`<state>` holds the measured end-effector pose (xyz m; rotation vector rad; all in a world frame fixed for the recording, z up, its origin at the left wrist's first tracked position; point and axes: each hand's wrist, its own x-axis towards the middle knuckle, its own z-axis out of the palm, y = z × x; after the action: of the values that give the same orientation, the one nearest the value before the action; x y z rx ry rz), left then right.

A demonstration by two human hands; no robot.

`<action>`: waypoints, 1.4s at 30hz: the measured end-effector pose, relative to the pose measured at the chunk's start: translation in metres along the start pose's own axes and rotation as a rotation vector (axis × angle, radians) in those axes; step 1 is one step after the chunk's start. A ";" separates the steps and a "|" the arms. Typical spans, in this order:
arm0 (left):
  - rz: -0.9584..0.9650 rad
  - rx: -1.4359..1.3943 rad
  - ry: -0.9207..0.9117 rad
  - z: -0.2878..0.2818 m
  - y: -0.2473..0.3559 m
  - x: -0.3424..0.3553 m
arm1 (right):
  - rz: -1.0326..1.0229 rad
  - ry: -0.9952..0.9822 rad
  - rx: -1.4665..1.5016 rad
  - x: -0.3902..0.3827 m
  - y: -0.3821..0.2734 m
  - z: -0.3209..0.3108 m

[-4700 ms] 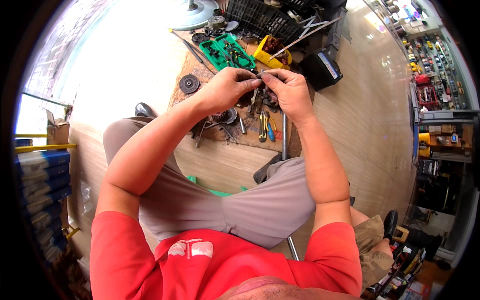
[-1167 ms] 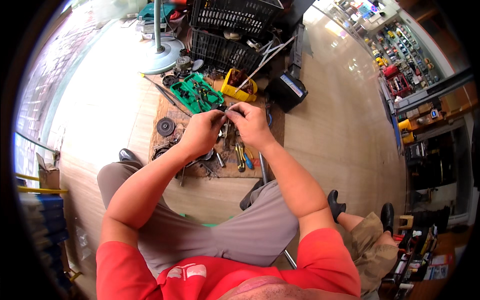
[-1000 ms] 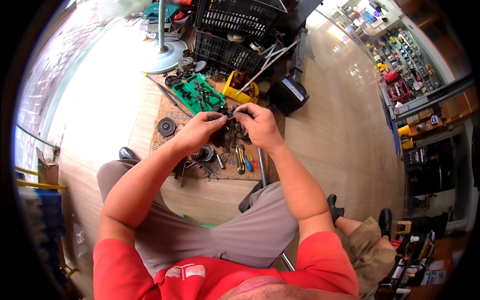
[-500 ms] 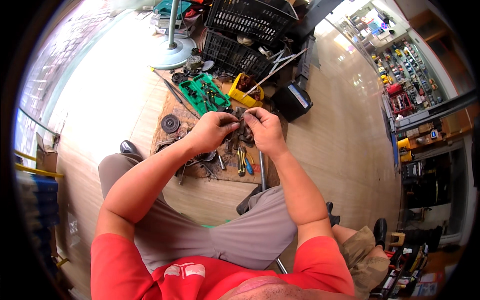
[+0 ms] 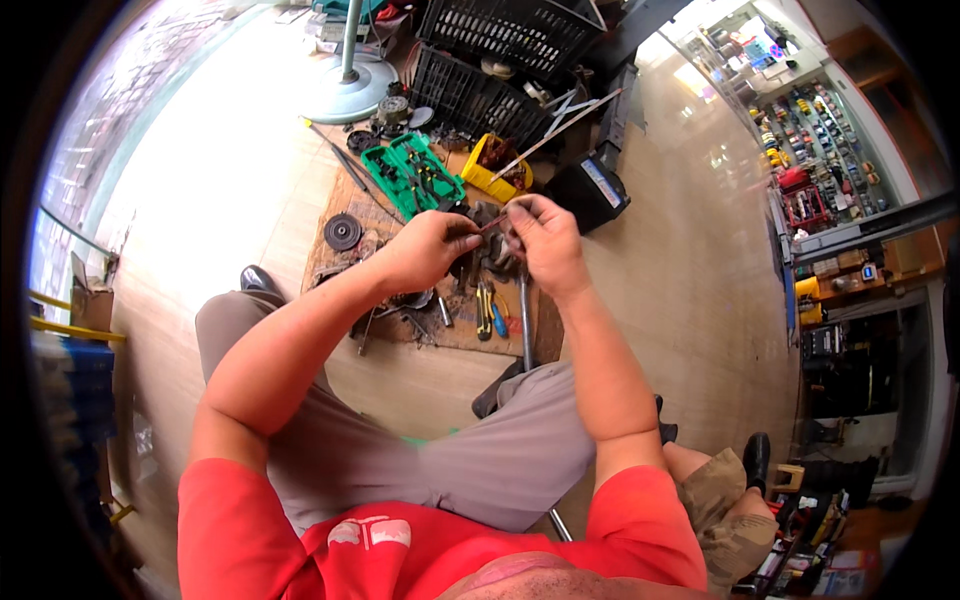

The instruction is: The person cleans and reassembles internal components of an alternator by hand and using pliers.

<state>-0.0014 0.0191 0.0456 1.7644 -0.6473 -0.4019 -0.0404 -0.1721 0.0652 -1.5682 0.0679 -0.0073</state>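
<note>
Between my two hands, over a dirty cardboard sheet (image 5: 500,343), stretches a thin reddish-brown strip (image 5: 494,224), too small to name more closely. My left hand (image 5: 437,250) is closed in a pinch on one end of it. The other end is pinched by my right hand (image 5: 545,242). Greasy dark metal parts lie beneath my hands, partly covered by them. Nearer to me are a yellow-and-black hand tool (image 5: 484,310), a blue-handled tool (image 5: 498,318) and a small metal cylinder (image 5: 444,311). A round black pulley-like disc (image 5: 342,232) rests at the left of the sheet.
Beyond my hands lie a green tool case (image 5: 410,172), a yellow bin (image 5: 482,180) and a black battery (image 5: 588,195). Black crates (image 5: 480,100) are stacked behind. A metal bar (image 5: 525,320) stands by my right leg. Another person's leg (image 5: 715,490) is at right.
My right hand has moved slightly right and turned, its fingers more curled. The gap between my hands has widened, so the thin strip shows more clearly.
</note>
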 end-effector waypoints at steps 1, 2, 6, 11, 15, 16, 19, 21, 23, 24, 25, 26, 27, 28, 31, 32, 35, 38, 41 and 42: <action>-0.058 -0.026 -0.049 -0.002 0.000 0.000 | 0.002 -0.030 0.056 0.001 0.000 -0.004; -0.084 -0.096 -0.066 -0.001 -0.003 0.001 | -0.004 -0.053 0.097 0.002 0.003 -0.006; -0.060 -0.051 0.009 0.002 -0.008 0.002 | 0.036 -0.015 0.214 0.004 0.006 -0.004; -0.095 -0.043 0.018 0.002 -0.006 0.004 | 0.006 -0.019 0.175 0.003 0.004 -0.004; -0.043 0.030 0.039 0.004 -0.006 0.003 | -0.003 0.016 0.059 0.001 0.001 -0.003; -0.011 0.081 0.059 0.003 -0.004 0.003 | -0.013 0.032 0.036 0.001 0.001 -0.003; 0.079 0.204 0.119 0.004 -0.001 0.003 | -0.036 0.080 -0.029 0.001 0.004 0.001; 0.104 0.245 0.154 0.005 -0.001 0.002 | -0.042 0.112 -0.062 0.003 0.008 0.003; 0.097 0.255 0.182 0.008 -0.002 0.002 | -0.028 0.094 0.018 0.006 0.010 0.002; 0.102 0.242 0.194 0.008 -0.004 0.002 | -0.020 0.085 0.058 0.006 0.010 0.002; 0.106 0.229 0.206 0.008 -0.005 0.002 | 0.000 0.063 0.122 0.006 0.010 0.002; 0.111 0.216 0.218 0.008 -0.006 0.001 | 0.020 0.042 0.185 0.005 0.008 0.004; 0.102 0.205 0.210 0.008 -0.007 0.001 | 0.038 0.022 0.250 0.004 0.007 0.004; 0.093 0.194 0.202 0.008 -0.007 0.000 | 0.047 0.019 0.232 0.003 0.008 0.005; 0.058 0.181 0.177 0.009 -0.005 -0.003 | 0.048 0.030 0.150 0.002 0.015 0.007; 0.045 0.180 0.167 0.010 -0.004 -0.003 | 0.030 0.042 0.103 0.003 0.018 0.007; -0.019 0.257 0.142 0.009 -0.002 -0.007 | 0.018 0.040 0.047 0.002 0.018 0.012; -0.007 0.231 0.035 0.005 -0.010 -0.005 | 0.047 -0.022 0.022 0.001 0.014 0.011; -0.101 0.019 -0.138 -0.006 -0.010 -0.003 | 0.111 -0.131 0.007 -0.001 0.010 0.003; -0.135 -0.012 -0.182 -0.009 -0.005 -0.005 | 0.128 -0.163 0.001 -0.001 0.010 0.002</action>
<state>0.0010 0.0293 0.0433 1.7785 -0.6529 -0.6638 -0.0421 -0.1702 0.0549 -1.5557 0.0398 0.2209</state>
